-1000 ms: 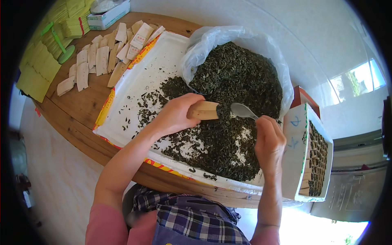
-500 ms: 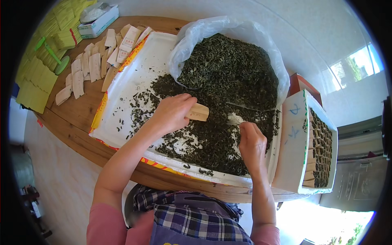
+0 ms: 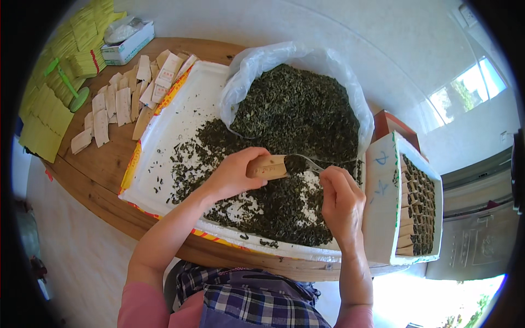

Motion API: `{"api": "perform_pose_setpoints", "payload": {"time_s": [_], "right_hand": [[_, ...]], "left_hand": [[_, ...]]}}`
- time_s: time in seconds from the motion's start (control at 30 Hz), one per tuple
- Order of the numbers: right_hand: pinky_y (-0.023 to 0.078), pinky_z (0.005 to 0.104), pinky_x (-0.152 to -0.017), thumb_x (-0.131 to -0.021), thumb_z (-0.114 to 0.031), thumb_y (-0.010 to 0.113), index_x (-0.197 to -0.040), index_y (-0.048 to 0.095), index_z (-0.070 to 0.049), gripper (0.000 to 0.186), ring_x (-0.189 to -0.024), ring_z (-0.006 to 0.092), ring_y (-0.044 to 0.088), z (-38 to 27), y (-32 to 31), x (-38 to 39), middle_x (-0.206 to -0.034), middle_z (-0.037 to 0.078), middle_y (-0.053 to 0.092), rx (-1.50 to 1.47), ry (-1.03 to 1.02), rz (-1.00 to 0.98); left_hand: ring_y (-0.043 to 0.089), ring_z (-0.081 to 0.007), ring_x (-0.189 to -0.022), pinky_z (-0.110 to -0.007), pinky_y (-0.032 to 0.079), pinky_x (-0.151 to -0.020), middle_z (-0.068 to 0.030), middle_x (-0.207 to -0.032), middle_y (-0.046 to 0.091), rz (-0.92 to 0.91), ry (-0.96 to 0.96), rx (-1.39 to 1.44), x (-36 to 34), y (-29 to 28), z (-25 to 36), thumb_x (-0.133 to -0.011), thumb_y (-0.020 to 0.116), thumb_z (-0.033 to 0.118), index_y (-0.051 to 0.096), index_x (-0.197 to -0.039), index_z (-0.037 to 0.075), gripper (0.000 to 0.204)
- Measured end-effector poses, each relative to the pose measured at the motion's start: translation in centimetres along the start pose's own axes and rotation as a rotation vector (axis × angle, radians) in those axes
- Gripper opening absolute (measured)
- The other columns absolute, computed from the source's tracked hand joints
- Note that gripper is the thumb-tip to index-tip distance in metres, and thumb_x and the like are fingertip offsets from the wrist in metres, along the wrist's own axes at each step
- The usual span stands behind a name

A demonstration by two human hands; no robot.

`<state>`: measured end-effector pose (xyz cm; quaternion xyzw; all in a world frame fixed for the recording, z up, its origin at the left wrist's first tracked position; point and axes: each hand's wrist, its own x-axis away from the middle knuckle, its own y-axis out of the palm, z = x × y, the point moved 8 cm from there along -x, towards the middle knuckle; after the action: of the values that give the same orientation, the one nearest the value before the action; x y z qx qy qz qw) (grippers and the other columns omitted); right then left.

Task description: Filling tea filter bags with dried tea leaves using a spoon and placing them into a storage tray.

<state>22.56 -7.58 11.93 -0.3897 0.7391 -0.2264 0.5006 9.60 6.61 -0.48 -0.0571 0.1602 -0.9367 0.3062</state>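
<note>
My left hand [image 3: 234,171] grips a small tan paper packet [image 3: 269,167], its mouth turned to the right. My right hand [image 3: 343,203] is closed round the handle of a metal spoon [image 3: 314,165]. Dark leaves fill the spoon's bowl, which is at the packet's mouth; whether its tip is inside I cannot tell. Both hands are above a white foam tray [image 3: 205,82], over loose dark dried leaves [image 3: 273,216] that look like tea. A clear plastic bag [image 3: 358,90], full of the same leaves, lies with its mouth spread at the tray's far side.
Flat paper packets [image 3: 123,104] lie scattered on the wooden table [image 3: 104,167] at left. Beyond them are a green stand [image 3: 79,98], yellow sheets [image 3: 46,123] and a small carton [image 3: 128,44]. Upright leaf-filled packets [image 3: 418,213] stand in a white foam box [image 3: 380,202] at right.
The spoon has risen from the leaves and swung left, now loaded, up to the packet. The packet has turned its mouth toward it. The view has shifted slightly.
</note>
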Motion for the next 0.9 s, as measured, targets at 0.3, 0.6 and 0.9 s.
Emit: {"api": "perform_pose_setpoints", "payload": {"time_s": [0.3,0.6,0.9], "right_hand": [[0.051,0.0372,-0.069,-0.072,0.013,0.063,-0.089,0.063,0.002,0.021,-0.078,0.0281,0.065,-5.6,1.1,-1.5,-0.090,0.012,0.067,0.178,-0.353,-0.143],[0.049,0.0367,-0.076,-0.069,0.008,0.064,-0.089,0.063,0.002,0.021,-0.079,0.0242,0.065,-6.7,1.7,-1.2,-0.093,0.010,0.065,0.270,-0.457,-0.152],[0.050,0.0382,-0.074,-0.066,0.011,0.063,-0.091,0.064,0.002,0.026,-0.080,0.0259,0.066,-6.2,1.4,-0.3,-0.094,0.012,0.067,0.267,-0.447,-0.084]], "left_hand": [[0.056,-0.0137,-0.112,-0.031,0.043,-0.100,-0.0035,-0.121,0.058,-0.093,-0.016,0.501,0.0,1.0,-1.6,-0.075,0.079,0.014,0.050,-0.132,0.005,0.065],[0.055,-0.0132,-0.116,-0.032,0.044,-0.102,-0.0043,-0.124,0.057,-0.142,-0.007,0.600,-0.1,1.1,-1.4,-0.075,0.080,0.013,0.047,-0.134,0.003,0.068],[0.054,-0.0149,-0.118,-0.032,0.043,-0.102,-0.0055,-0.126,0.056,-0.158,-0.048,0.729,0.1,1.5,-1.4,-0.077,0.079,0.011,0.046,-0.137,0.004,0.069]]}}
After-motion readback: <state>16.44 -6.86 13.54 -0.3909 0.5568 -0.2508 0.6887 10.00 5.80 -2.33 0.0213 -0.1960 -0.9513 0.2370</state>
